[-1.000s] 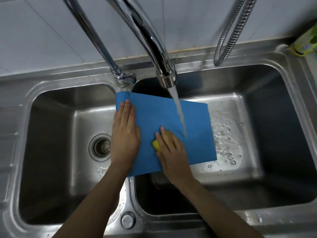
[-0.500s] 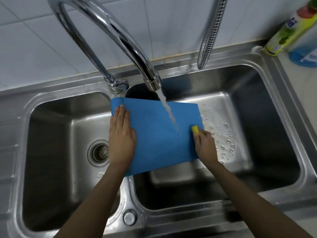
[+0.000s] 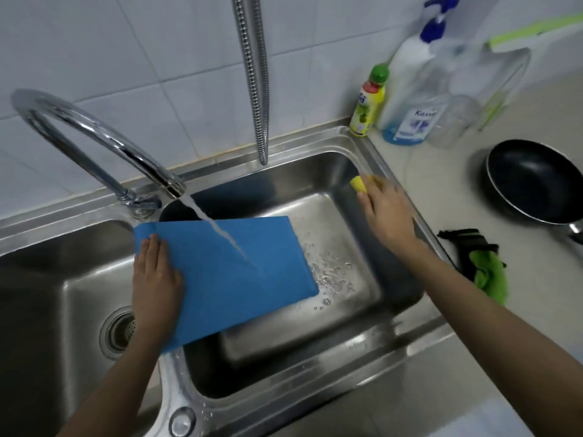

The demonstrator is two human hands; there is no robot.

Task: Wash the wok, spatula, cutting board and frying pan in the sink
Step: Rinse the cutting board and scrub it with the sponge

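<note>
At sink rim, right hand (image 3: 386, 212) grips sponge (image 3: 359, 184); left hand (image 3: 154, 285) flat on cutting board (image 3: 239, 275).

Pump bottle (image 3: 410, 99), at two o'clock from the sink (image 3: 362, 143): label carries blue lettering, legible as "Kose", remainder cut off. Yellow bottle (image 3: 367, 105) beside it: label print partly visible, not legible.

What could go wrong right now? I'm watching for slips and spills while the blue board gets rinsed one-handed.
1. Only the left hand, lying flat, steadies the blue cutting board, which bridges the divider over the right basin; wet, it might slide in.
2. The tap stream hits the tilted board, so water may splash out.
3. The right hand carries the yellow sponge to the basin's rim; it may drip onto the counter.
</note>
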